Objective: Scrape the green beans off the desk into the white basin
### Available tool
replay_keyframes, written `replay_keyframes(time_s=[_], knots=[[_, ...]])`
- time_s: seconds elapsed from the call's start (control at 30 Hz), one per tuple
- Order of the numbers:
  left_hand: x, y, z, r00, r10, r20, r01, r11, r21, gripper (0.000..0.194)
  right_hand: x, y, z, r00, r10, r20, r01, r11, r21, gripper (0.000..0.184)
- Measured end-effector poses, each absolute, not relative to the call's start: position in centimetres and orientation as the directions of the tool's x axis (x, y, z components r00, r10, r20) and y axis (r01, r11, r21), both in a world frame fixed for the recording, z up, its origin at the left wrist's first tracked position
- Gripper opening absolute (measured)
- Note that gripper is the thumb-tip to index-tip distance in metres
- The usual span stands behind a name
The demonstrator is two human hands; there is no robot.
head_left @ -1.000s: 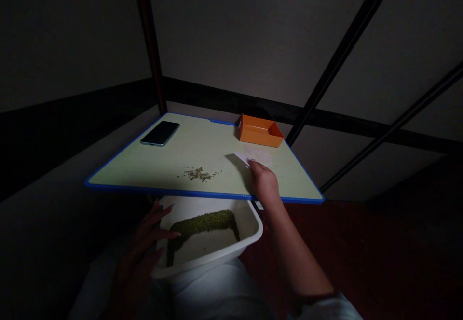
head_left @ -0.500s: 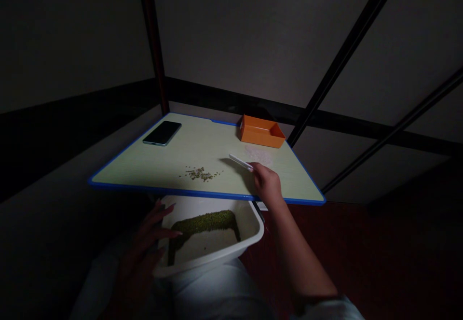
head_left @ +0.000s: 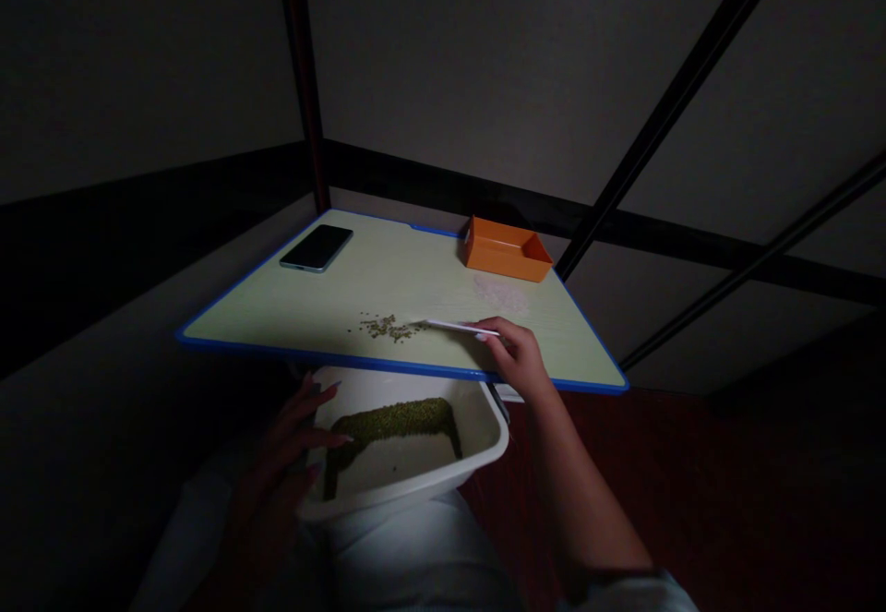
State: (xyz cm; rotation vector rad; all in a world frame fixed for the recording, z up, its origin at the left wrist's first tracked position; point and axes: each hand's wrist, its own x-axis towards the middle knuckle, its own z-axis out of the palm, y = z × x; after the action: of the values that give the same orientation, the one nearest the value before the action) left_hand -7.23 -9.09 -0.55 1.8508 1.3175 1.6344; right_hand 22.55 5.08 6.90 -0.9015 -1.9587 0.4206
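Note:
My right hand (head_left: 519, 354) pinches a slim white stick-like tool (head_left: 460, 327), whose exact kind I cannot make out. The tool's far end is at the right side of a small scatter of greenish-brown beans or grains (head_left: 389, 327) on a pale board table (head_left: 277, 317) with a blue edge. Below the table's front edge, a white plastic basin (head_left: 443, 483) sits on my lap with a heap of green grains (head_left: 408, 420) inside. Fingers apart and stretched, my left hand (head_left: 294, 446) lies over the basin's left rim. Shadow hides part of that hand.
A phone (head_left: 317, 248) lies at the table's back left. An orange open box (head_left: 508, 252) stands at the back right, with a patch of small pale, clear bits (head_left: 499, 294) in front of it. Dark-framed wall panels (head_left: 457, 67) rise behind the table.
My right hand has lowered the white tool and tilted it flatter, bringing its tip closer to the scattered grains. My left hand stays at the basin's rim. The view has shifted slightly.

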Motion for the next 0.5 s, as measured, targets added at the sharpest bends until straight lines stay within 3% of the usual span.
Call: replay_keyframes(time_s=[0.2, 0.5], knots=[[-7.40, -9.11, -0.72, -0.077, 0.792, 0.606, 0.425, -0.524, 0.738, 0.020, 22.79, 5.24, 6.86, -0.279, 0.785, 0.553, 0.350, 0.620, -0.703, 0.021], [-7.42, -9.02, -0.58, -0.059, 0.797, 0.601, 0.432, -0.522, 0.736, 0.019, 22.94, 5.58, 6.71, -0.150, 0.801, 0.579, 0.350, 0.591, -0.727, 0.019]])
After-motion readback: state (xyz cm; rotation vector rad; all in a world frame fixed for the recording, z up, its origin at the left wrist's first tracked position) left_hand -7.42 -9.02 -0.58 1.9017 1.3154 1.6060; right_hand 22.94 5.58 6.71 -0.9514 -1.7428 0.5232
